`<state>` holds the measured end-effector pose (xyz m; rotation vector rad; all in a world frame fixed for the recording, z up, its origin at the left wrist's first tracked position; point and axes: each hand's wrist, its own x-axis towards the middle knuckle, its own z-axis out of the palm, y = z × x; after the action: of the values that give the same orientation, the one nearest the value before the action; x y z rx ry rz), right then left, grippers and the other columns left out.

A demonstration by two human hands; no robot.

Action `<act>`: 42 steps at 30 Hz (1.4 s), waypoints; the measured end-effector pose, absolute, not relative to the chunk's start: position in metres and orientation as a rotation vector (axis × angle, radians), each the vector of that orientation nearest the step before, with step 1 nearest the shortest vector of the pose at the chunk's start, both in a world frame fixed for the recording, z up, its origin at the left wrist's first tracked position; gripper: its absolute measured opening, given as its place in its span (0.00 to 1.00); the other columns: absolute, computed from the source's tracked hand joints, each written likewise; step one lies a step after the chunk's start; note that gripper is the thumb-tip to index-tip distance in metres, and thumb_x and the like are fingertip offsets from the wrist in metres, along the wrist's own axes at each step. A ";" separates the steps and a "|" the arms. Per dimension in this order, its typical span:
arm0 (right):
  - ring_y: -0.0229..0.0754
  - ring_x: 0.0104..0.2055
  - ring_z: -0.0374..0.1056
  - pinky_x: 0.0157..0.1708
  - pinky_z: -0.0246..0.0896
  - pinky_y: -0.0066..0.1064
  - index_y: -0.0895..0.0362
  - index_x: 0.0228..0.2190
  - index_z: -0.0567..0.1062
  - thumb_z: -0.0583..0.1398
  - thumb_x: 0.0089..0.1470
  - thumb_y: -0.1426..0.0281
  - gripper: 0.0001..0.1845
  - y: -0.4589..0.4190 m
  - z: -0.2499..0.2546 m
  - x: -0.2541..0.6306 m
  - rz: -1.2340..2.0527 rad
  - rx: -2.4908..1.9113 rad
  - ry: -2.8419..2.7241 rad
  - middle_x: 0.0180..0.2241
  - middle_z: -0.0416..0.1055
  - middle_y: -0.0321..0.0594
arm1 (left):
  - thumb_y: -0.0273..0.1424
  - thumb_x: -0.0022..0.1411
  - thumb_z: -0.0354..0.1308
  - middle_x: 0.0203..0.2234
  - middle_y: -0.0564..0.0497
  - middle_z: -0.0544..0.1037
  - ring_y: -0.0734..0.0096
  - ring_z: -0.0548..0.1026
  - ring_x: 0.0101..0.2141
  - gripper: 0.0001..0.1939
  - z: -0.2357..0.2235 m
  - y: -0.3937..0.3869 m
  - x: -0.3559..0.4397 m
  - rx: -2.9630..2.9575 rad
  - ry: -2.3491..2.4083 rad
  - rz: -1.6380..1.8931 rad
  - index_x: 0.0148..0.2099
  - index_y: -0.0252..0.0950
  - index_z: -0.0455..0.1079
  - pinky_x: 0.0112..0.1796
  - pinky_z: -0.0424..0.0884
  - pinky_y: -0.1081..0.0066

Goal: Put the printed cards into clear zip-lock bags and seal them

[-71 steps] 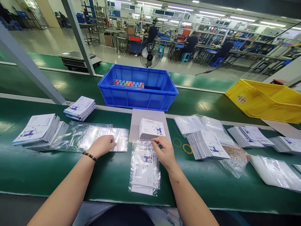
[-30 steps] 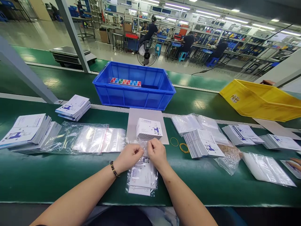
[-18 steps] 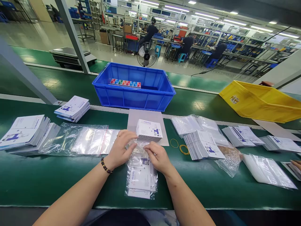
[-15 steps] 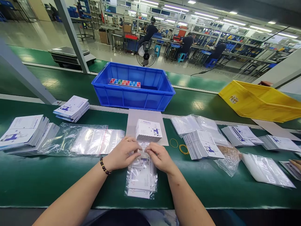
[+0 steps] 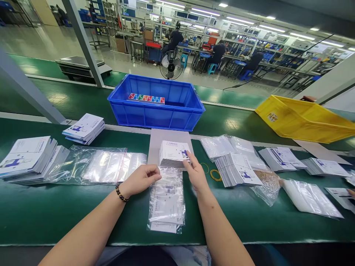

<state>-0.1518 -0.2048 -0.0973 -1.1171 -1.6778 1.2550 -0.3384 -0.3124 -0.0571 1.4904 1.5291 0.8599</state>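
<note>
A clear plastic bag [image 5: 168, 201] with printed booklets inside lies flat in front of me, overlapping another filled bag whose lower edge shows beneath it. My left hand [image 5: 144, 179], with a beaded bracelet at the wrist, is pinched closed at the bag's upper left corner. My right hand [image 5: 196, 173] reaches to the right side of a stack of white booklets [image 5: 172, 152] just beyond the bag. Its fingers are apart, the fingertips touching the top booklet and its edge. The stack rests on a grey sheet [image 5: 155, 146].
A blue bin [image 5: 155, 115] stands behind the stack, a yellow bin [image 5: 302, 122] at the far right. Empty bags [image 5: 105, 166] and booklet piles [image 5: 26, 157] lie left. Rubber bands [image 5: 215, 175] and fanned booklets [image 5: 238, 170] lie right. Another person's hand [image 5: 351, 193] shows at the right edge.
Both hands were together at the bag's top edge. My right hand has left it and moved up and right to the booklet stack; my left hand has shifted slightly left.
</note>
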 end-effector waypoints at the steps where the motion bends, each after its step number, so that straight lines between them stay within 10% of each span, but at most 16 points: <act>1: 0.46 0.56 0.53 0.55 0.46 0.43 0.54 0.50 0.64 0.56 0.48 0.59 0.28 -0.204 -0.097 -0.152 1.301 -1.100 -1.573 0.53 0.59 0.43 | 0.32 0.54 0.49 0.20 0.55 0.66 0.76 0.64 0.24 0.08 -0.058 -0.312 -0.337 1.483 1.522 0.849 0.25 0.34 0.63 0.26 0.60 0.76; 16: 0.33 0.20 0.64 0.23 0.64 0.28 0.59 0.31 0.72 0.61 0.41 0.69 0.11 -0.207 -0.073 -0.145 1.377 -0.911 -1.309 0.21 0.70 0.34 | 0.30 0.52 0.52 0.28 0.51 0.73 0.70 0.69 0.31 0.06 -0.068 -0.310 -0.329 1.473 1.475 0.940 0.27 0.35 0.69 0.33 0.65 0.73; 33: 0.37 0.31 0.63 0.34 0.58 0.29 0.58 0.22 0.75 0.60 0.44 0.68 0.06 -0.216 -0.064 -0.143 1.727 -0.579 -2.298 0.27 0.67 0.38 | 0.30 0.51 0.55 0.27 0.49 0.71 0.70 0.69 0.31 0.07 -0.073 -0.312 -0.312 1.319 1.472 1.229 0.24 0.34 0.70 0.30 0.66 0.73; 37: 0.35 0.28 0.62 0.30 0.59 0.27 0.59 0.24 0.74 0.60 0.45 0.69 0.05 -0.218 -0.068 -0.145 1.738 -0.684 -2.206 0.25 0.67 0.36 | 0.33 0.47 0.59 0.36 0.48 0.70 0.70 0.70 0.32 0.11 -0.074 -0.311 -0.312 1.110 1.439 1.214 0.35 0.35 0.69 0.29 0.68 0.72; 42: 0.33 0.24 0.60 0.25 0.57 0.25 0.56 0.34 0.72 0.60 0.41 0.72 0.13 -0.223 -0.067 -0.149 1.734 -0.832 -2.012 0.22 0.64 0.31 | 0.36 0.48 0.57 0.20 0.53 0.69 0.76 0.67 0.21 0.11 -0.073 -0.310 -0.314 0.965 1.412 1.064 0.28 0.31 0.66 0.22 0.64 0.75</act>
<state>-0.1486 -0.2226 -0.0672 -0.8316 -2.0118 1.7340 -0.3142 -0.3097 -0.0731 0.9652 1.4115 1.0643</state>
